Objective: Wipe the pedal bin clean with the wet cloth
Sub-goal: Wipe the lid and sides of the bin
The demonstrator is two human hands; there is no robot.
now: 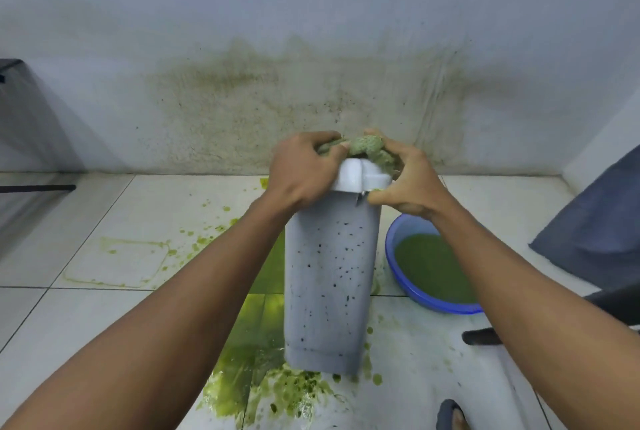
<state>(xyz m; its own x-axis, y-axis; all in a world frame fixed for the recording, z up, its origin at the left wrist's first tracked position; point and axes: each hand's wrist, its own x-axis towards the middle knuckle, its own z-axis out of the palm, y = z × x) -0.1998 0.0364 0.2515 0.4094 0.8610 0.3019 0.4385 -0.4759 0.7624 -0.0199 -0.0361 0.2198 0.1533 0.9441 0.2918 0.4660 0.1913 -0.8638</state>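
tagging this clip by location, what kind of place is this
Likely a home wash or utility corner: a white tiled floor splashed green, a damp-stained wall, and a blue basin of green water beside the pedal bin, with the wet cloth on top.

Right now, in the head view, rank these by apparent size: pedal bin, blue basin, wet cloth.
1. pedal bin: clearly the largest, it fills the centre of the view.
2. blue basin: smaller; partly hidden, so its full extent is unsure.
3. wet cloth: smallest, bunched on the bin's top.
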